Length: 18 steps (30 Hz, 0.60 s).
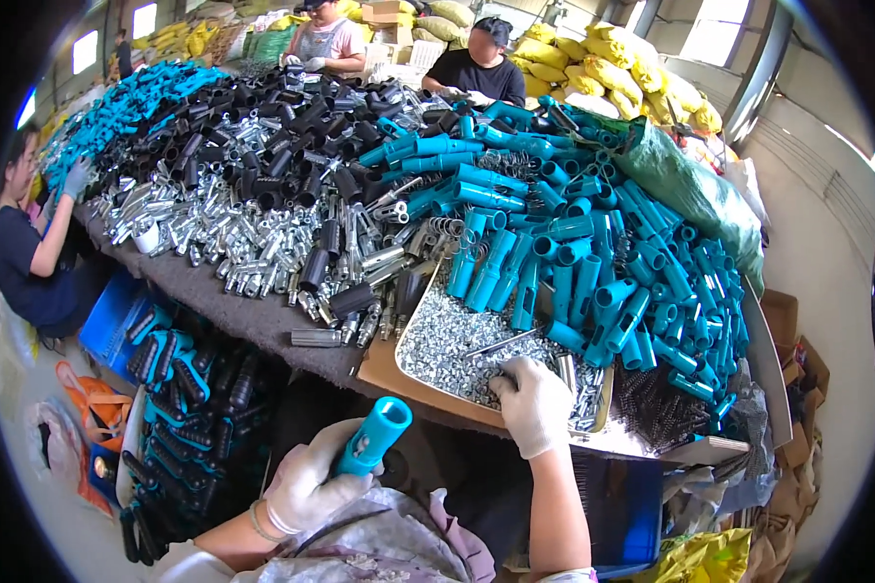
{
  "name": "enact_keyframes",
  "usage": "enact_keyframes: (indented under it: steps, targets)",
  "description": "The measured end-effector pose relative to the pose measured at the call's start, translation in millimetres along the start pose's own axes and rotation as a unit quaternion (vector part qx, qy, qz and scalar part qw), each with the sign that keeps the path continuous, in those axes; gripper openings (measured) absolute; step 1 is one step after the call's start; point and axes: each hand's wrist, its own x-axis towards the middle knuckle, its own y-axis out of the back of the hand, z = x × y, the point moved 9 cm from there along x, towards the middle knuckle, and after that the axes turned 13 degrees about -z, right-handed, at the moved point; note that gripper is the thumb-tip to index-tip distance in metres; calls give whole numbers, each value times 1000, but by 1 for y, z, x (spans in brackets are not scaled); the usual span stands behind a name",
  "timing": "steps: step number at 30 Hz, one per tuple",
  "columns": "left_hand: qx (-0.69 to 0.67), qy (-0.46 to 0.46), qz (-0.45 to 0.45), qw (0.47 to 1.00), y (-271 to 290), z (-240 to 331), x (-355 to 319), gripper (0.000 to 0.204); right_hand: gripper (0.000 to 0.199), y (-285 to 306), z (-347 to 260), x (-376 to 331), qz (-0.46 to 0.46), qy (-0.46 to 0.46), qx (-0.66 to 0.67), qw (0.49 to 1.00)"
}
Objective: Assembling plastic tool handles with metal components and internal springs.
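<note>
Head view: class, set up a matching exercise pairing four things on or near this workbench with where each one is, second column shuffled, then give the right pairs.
Things:
1. teal tube
2. small silver screws
3. black tubes
4. yellow sacks

Places:
A. stacked against the far wall
B. gripped in the gloved left hand
C. heaped at the far left of the table
D. in the tray under the gloved right hand

Pairs: 1-B, 2-D, 3-C, 4-A

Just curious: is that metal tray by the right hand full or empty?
Full: the tray is heaped with small silvery parts, and the gloved right hand rests in them.
</note>
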Motion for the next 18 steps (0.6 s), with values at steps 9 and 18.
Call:
enact_keyframes:
  steps: [9,18]
  targets:
    - [275,-1,-42,961,-14,22,24,45,8,28,3,-20,174,79,171,967]
    - [456,-53,-132,879,-32,34,21,60,14,-36,-101,-69,-267,252,250,896]
